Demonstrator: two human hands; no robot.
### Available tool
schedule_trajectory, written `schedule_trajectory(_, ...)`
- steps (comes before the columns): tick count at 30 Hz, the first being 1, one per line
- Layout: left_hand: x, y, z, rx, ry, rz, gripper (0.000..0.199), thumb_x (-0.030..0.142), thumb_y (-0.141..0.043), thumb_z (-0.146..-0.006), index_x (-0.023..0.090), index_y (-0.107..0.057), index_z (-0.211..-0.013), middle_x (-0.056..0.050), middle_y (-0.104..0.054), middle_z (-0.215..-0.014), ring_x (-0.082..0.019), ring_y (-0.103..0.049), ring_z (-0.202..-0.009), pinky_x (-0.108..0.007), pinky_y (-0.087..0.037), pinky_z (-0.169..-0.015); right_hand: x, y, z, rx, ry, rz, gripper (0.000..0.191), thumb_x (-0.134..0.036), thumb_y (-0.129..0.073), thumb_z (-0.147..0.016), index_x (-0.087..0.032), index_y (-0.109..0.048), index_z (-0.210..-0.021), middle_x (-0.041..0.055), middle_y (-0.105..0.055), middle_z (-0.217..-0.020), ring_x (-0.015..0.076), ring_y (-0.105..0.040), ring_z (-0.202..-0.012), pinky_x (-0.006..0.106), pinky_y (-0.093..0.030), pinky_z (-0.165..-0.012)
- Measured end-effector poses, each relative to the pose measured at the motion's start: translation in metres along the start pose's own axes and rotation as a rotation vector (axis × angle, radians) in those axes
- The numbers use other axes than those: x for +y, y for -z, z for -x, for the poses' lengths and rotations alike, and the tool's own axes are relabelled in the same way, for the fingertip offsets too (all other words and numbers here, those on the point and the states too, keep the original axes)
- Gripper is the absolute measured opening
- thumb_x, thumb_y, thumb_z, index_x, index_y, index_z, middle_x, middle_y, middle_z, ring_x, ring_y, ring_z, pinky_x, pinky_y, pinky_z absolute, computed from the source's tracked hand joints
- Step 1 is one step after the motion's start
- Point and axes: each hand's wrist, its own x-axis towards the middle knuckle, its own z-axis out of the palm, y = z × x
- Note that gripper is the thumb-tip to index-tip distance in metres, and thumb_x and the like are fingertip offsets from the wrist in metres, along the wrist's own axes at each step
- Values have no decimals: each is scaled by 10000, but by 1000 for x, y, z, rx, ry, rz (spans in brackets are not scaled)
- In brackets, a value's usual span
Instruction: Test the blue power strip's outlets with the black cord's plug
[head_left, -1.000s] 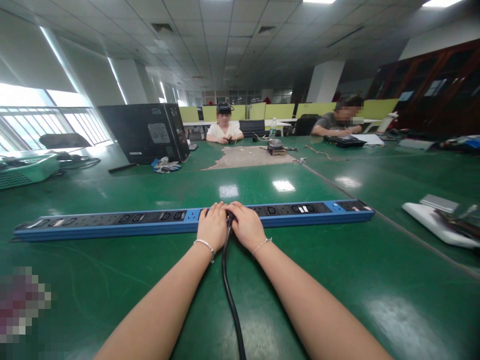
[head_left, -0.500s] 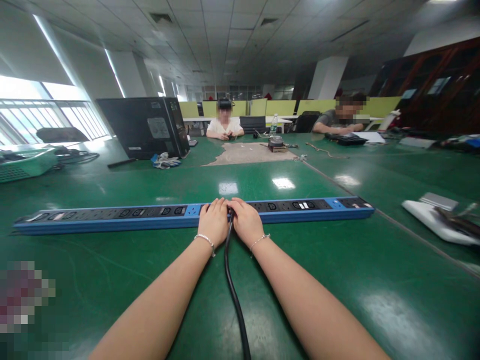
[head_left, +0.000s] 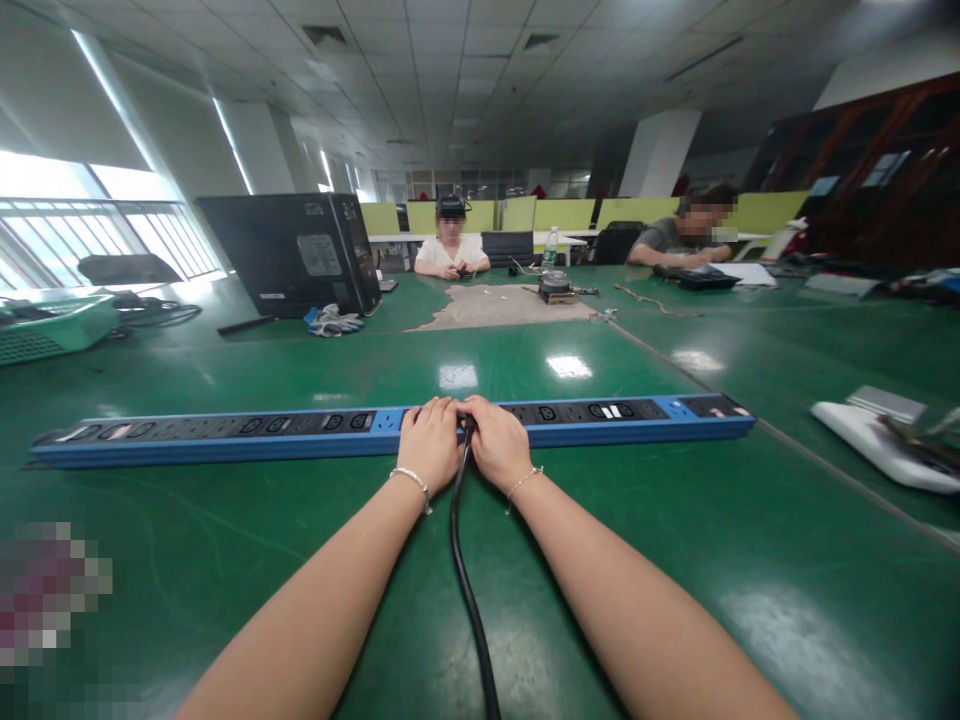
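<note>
A long blue power strip (head_left: 247, 446) with black and blue sockets lies across the green table. My left hand (head_left: 431, 440) is closed over the strip just left of its middle, fingers together and bent over the front edge. Right beside it, my right hand (head_left: 496, 440) is closed around a black plug (head_left: 469, 421) at the sockets. The plug's front end is hidden, so I cannot tell how deep it sits. From the plug a thick black power cord (head_left: 463, 565) runs down between my forearms to the bottom of the view.
A black computer case (head_left: 289, 255) stands back left, gloves (head_left: 332, 321) in front of it. A green basket (head_left: 56, 330) is far left. At right lies a white device (head_left: 877, 440). Two people sit across the table (head_left: 300, 580), with a water bottle (head_left: 551, 247) between them.
My right hand has shifted slightly right, and more of the plug shows between my hands. My left hand stays on the power strip; the view has moved a little.
</note>
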Motion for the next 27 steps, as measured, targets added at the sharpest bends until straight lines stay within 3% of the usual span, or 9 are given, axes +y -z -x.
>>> schedule_trajectory(27, -2, -8, 0, 37, -2, 0, 402, 269, -421, -844, 138, -503, -1215, -140, -535, -1295, -270, -442, -1231, -440, -295, -1013, -1, -1, 4, 22, -50, -28, 342, -128, -389, -861, -266, -632, -1060, 6, -621, -1166, 134, -575, -1037, 257, -430, -924)
